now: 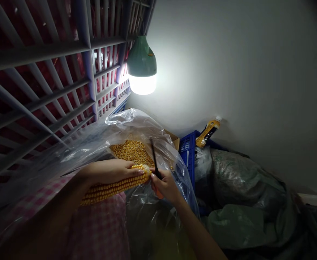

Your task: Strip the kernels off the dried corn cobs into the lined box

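My left hand (112, 171) is closed over a yellow ear of corn (106, 189), which lies slanted with its pale tip pointing right. Just at that tip, my right hand (165, 184) grips what looks like a screwdriver (155, 159), with a dark thin shaft pointing up and an orange handle partly hidden in the palm. The right fingertips touch or nearly touch the cob's end. Behind the hands, loose corn kernels (132, 150) fill part of a clear plastic bag (144, 121). Pink-and-white checked cloth (101, 224) lies below the ear.
A lit green-topped bulb lamp (142, 65) hangs beside stacked plastic crates (90, 72) on the left. To the right stand a blue crate (188, 151), a yellow-and-black bottle (208, 131) and a bulky sack (245, 177) against the white wall (242, 65).
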Motion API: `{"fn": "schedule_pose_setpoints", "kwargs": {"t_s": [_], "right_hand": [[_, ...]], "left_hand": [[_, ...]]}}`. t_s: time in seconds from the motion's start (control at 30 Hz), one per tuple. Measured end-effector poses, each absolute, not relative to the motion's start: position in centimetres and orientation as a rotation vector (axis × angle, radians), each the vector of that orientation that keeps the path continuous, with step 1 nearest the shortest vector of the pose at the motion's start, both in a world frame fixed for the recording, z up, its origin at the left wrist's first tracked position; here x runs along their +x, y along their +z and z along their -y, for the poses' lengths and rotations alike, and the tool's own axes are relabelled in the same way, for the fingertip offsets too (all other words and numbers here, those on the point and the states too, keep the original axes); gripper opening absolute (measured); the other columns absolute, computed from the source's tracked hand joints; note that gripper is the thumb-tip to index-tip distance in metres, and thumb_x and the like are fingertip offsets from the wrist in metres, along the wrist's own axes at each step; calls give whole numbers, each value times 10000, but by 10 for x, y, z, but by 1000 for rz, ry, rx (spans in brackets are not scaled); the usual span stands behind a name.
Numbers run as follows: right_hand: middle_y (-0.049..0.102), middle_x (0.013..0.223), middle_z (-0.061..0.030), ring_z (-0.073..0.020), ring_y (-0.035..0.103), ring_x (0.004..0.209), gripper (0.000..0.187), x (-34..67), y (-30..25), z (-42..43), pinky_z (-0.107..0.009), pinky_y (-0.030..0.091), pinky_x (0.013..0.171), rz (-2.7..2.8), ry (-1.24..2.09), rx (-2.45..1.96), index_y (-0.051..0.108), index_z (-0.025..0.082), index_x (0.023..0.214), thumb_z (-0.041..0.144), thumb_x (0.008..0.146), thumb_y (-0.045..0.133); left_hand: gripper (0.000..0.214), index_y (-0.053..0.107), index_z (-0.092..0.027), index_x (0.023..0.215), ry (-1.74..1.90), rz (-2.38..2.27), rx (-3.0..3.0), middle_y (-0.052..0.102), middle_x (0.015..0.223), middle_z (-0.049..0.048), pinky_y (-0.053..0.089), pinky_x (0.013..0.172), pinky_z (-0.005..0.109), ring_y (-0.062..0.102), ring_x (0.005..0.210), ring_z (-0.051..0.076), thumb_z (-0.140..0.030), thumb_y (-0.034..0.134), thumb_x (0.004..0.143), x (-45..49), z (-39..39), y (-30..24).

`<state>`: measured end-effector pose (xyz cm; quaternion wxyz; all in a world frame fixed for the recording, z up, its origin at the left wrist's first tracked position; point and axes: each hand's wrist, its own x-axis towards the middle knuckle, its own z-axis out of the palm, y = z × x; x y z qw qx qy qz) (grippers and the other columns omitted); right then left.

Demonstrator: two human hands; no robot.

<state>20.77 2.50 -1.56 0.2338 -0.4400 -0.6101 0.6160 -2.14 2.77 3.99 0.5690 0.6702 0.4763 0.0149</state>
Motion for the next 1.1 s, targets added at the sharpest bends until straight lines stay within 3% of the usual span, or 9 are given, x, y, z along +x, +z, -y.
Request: {"fn": "schedule_pose_setpoints", "kwargs": {"t_s": [0.13, 0.3, 0.43, 0.7, 0.87, 1.1], "right_hand": [[507, 404, 60, -82, 443, 312, 362, 212, -17, -22, -191, 354, 340, 1504, 1818, -1242, 644, 115, 889, 453, 774, 585], [512, 386, 65, -82, 440, 295, 431, 216, -13, -17, -184, 355, 336, 1354, 1956, -1149, 636, 110, 994, 476, 768, 610], [524, 450, 61, -69, 460, 335, 379, 216, 0, -14, -174, 365, 359, 1465, 1873, -1080, 640, 126, 1027, 426, 796, 627], [474, 488, 63, -55, 423, 375, 279, 216, 35, -12, -175, 361, 383, 1842, 1634, -1011, 668, 145, 971, 372, 811, 632], [568, 634, 12, -64, 452, 417, 312, 220, 34, -11, -189, 378, 405, 1864, 1659, -962, 650, 148, 978, 412, 822, 593], [468, 581, 36, -70, 388, 492, 192, 215, 44, -18, -189, 303, 451, 2081, 1406, -1023, 592, 139, 754, 329, 774, 615]], "left_hand": [[623, 598, -232, 1178, 33, -1019, 1580, 650, 1162, 48, 406, 892, 261, 575, 1033, 216, -669, 358, 805, -23, -28, 39], [722, 526, -208, 1254, -17, -1015, 1639, 632, 1176, 56, 428, 889, 287, 568, 1029, 237, -661, 548, 692, -23, -29, 34], [694, 534, -203, 1256, 16, -958, 1600, 637, 1167, 46, 439, 884, 282, 570, 1042, 245, -644, 538, 719, -28, -32, 37], [748, 479, -235, 1336, 22, -738, 1409, 624, 1220, 1, 403, 949, 241, 527, 1151, 237, -633, 577, 710, -35, -37, 43], [841, 429, -207, 1380, -57, -946, 1469, 455, 1421, 42, 309, 1048, 287, 402, 1284, 270, -688, 535, 699, -29, -43, 38], [677, 567, -229, 1259, -64, -869, 1464, 599, 1267, 21, 400, 954, 275, 518, 1161, 256, -658, 504, 739, -26, -47, 36]]}}
